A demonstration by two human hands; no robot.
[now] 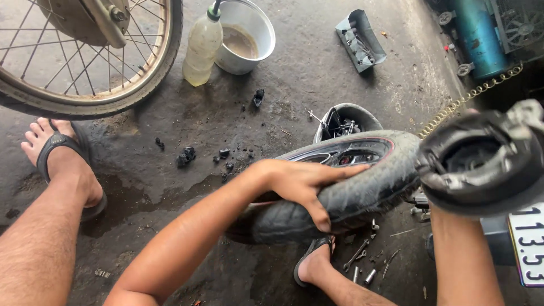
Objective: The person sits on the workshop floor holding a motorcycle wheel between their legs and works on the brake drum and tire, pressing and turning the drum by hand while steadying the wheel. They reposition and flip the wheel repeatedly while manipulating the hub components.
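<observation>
Motorcycle tyre on wheel rim, upright on wet concrete floor, braced by sandalled foot. Left hand grip clenched over tread, thumb underneath. Right hand hidden behind black rubber inner tube; grip state cannot tell. Metal bowl: murky brownish liquid. Plastic bottle beside it: pale yellowish fluid. Grey tray: small metal parts. Spoked wheel top left.

Single head view, looking steeply down, close over workshop floor.
</observation>
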